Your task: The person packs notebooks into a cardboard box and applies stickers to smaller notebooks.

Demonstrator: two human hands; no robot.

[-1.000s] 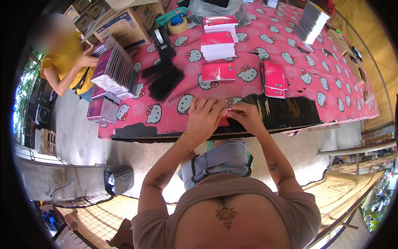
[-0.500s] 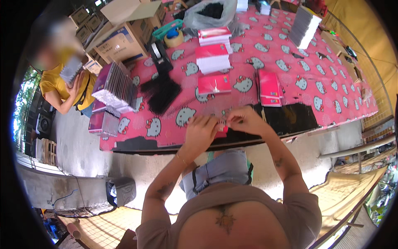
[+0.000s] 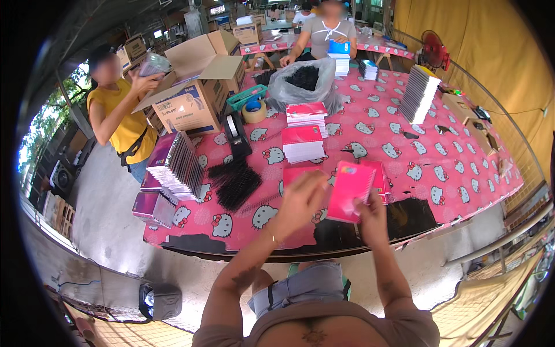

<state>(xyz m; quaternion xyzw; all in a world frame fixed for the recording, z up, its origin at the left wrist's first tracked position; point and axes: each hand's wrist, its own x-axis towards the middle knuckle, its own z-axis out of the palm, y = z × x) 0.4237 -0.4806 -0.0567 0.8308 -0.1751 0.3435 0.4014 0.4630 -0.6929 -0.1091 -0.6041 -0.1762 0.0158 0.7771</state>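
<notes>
A pink spiral notebook (image 3: 351, 192) is tilted up in my right hand (image 3: 373, 220), gripped by its lower right corner with the thumb on the cover. My left hand (image 3: 303, 199) is just left of it, fingers stretched out and slightly blurred, with nothing visible in them. Behind my left hand a pink notebook (image 3: 292, 173) lies on the table, partly hidden. Another pink notebook (image 3: 378, 179) lies behind the held one. Beyond are stacks of pink notebooks (image 3: 303, 144) with white page edges. Black spiral coils (image 3: 237, 188) lie in a pile to the left.
Purple notebook stacks (image 3: 173, 168) stand at the table's left, near a tape dispenser (image 3: 236, 133) and an open carton (image 3: 191, 107). A plastic bag (image 3: 303, 84) holds black coils. A tall notebook stack (image 3: 419, 95) stands far right. Two co-workers handle notebooks at the left and far side.
My right hand has lifted the notebook off the table edge and holds it up; my left hand has come away. The view has tilted up. The co-worker in yellow has raised a bundle toward the carton.
</notes>
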